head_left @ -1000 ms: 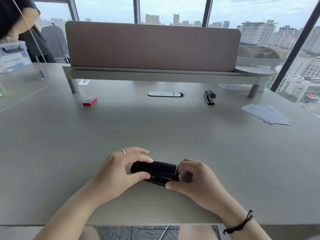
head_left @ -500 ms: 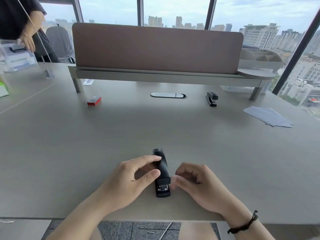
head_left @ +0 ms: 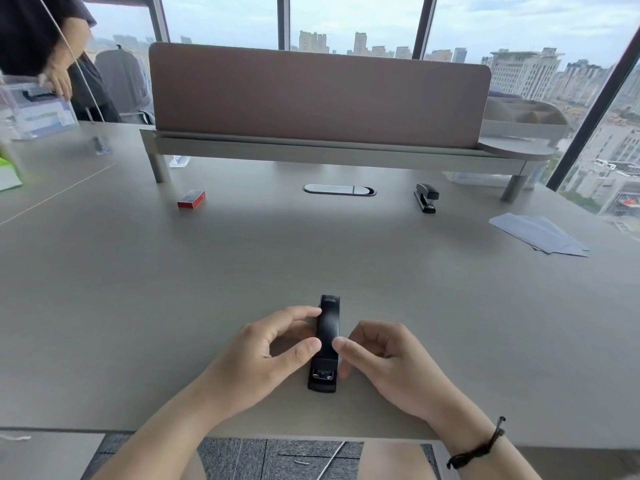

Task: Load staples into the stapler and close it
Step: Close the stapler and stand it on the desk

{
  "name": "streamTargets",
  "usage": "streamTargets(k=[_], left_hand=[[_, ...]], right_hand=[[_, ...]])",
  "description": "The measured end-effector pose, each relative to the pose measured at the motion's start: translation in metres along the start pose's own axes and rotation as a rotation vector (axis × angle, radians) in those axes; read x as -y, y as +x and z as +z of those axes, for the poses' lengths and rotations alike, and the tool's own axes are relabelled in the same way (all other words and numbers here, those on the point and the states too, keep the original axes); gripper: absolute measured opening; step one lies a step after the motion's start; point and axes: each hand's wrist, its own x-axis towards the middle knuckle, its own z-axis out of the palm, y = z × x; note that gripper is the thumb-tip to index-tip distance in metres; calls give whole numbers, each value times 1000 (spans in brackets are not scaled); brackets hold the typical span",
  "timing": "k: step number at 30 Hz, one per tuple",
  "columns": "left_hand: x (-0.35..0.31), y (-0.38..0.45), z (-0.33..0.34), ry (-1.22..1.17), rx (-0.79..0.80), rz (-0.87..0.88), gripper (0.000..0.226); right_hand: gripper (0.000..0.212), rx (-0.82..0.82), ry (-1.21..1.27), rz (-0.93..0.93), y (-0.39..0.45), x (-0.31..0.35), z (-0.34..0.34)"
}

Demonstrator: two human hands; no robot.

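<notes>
A black stapler (head_left: 327, 332) lies closed on the grey table (head_left: 173, 289) near the front edge, lengthwise away from me, its metal rear end toward me. My left hand (head_left: 263, 355) pinches its left side with thumb and forefinger. My right hand (head_left: 377, 358) touches its right side with the thumb tip, the other fingers curled. A small red box of staples (head_left: 191, 199) lies far back on the left, out of reach of both hands.
A second black stapler (head_left: 426, 197) sits at the back right, next to a stack of white paper sheets (head_left: 540, 233). A pink divider screen (head_left: 318, 95) on a raised shelf spans the back. A cable grommet (head_left: 339, 189) lies mid-table. Another person stands at far left by a clear plastic box (head_left: 34, 112).
The stapler was turned from lying crosswise between my hands to pointing away from me and set flat on the table. My hands now rest at its two sides.
</notes>
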Motion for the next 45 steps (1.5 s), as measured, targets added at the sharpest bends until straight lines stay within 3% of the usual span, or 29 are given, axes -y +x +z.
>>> streamTargets(k=[17, 25, 29, 33, 39, 45], left_hand=[[1, -2, 3, 77, -30, 53, 36], [3, -5, 1, 65, -46, 20, 50], [4, -9, -2, 140, -134, -14, 34], [4, -16, -3, 299, -47, 28, 28], [4, -18, 0, 366, -9, 81, 34], [4, -15, 3, 389, -18, 82, 29]], right_hand=[[35, 15, 1, 22, 1, -2, 1], [39, 19, -23, -33, -1, -4, 1], [35, -5, -80, -69, -4, -14, -3], [23, -11, -135, -65, -7, -23, -2], [37, -23, -334, -117, -13, -19, 4], [44, -50, -346, -126, -14, -17, 6]])
